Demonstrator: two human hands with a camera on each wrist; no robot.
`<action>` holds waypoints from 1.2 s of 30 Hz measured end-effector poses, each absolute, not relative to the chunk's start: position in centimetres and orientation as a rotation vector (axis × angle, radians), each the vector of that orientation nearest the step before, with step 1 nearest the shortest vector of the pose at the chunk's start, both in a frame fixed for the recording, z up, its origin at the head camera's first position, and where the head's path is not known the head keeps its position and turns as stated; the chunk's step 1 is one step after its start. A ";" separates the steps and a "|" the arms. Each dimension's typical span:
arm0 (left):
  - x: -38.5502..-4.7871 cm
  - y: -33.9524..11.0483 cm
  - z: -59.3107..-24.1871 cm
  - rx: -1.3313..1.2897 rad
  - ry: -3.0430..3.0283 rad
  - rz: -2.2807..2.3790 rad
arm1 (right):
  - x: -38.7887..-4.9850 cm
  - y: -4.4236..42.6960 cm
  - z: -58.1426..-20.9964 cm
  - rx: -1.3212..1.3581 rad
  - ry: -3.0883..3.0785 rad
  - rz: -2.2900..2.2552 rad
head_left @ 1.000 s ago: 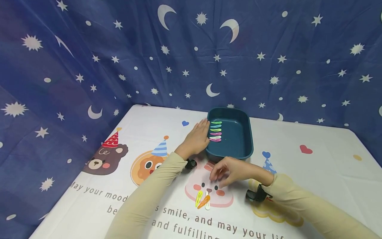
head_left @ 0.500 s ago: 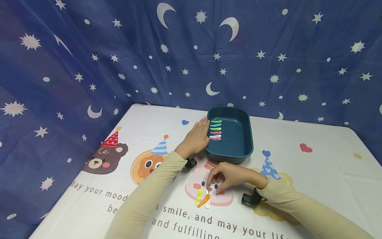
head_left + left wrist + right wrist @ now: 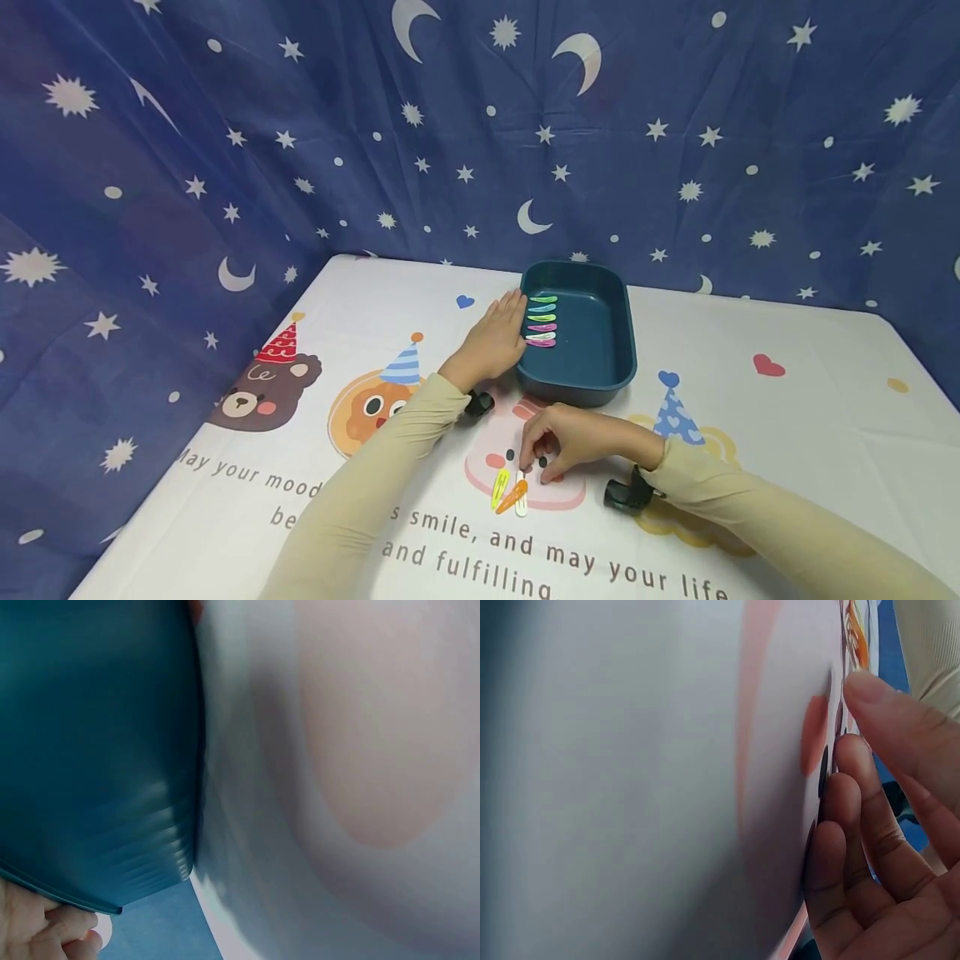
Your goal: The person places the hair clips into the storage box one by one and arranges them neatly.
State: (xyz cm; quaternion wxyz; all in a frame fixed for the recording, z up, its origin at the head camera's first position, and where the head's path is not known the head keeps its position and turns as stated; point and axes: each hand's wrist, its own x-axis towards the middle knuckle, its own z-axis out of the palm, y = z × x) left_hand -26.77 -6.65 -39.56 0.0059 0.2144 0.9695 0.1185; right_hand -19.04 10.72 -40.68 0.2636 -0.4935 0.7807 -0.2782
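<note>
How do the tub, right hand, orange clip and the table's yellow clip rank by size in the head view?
Tub
Right hand
Orange clip and yellow clip: too alike to rank

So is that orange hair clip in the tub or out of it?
Out: the orange hair clip lies on the printed cloth, overlapping a white clip, nearer the person than the teal tub.

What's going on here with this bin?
A person's left grip rests against the left rim of a bin, where six clips line that side. Their right grip, holding nothing, is close to three more on the table: a yellow clip and an orange clip lying across a white clip.
</note>
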 end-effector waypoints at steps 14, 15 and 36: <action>-26.7 -6.7 -39.3 0.679 3.030 0.361 | -18.7 9.2 -40.3 -1.386 2.086 -0.709; -26.7 -6.7 -39.3 0.679 3.029 0.364 | -18.7 9.1 -40.3 -1.381 2.089 -0.702; -26.7 -6.7 -39.3 0.667 3.026 0.368 | -20.1 11.0 -40.6 -1.349 2.186 -0.711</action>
